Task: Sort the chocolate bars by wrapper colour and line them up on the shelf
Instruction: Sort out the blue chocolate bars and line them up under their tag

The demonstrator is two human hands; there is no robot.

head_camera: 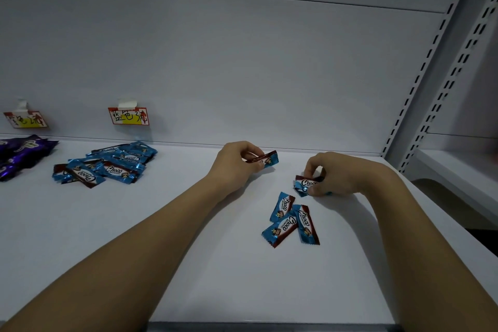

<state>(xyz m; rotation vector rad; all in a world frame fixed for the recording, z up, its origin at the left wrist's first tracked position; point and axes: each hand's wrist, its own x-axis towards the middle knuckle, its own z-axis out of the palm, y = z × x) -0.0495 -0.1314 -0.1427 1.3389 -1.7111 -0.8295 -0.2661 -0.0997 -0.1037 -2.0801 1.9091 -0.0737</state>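
Both hands were on the white shelf (188,264) near its back edge. The left hand (237,163) pinched one blue bar (265,160); the right hand (327,176) gripped another bar (303,184) lying on the shelf. Three bars (289,219) lay overlapping just in front of the right hand. A blue pile (105,166) sat toward the back left under a label (128,116), with purple bars (21,155) at the left edge.

A white shelf (188,250) carries the lot. At its back left lies a heap of blue bars (105,166), with purple bars (21,155) just beside it (partly out of view). Three blue bars (291,219), overlapping one another, lie right of centre.
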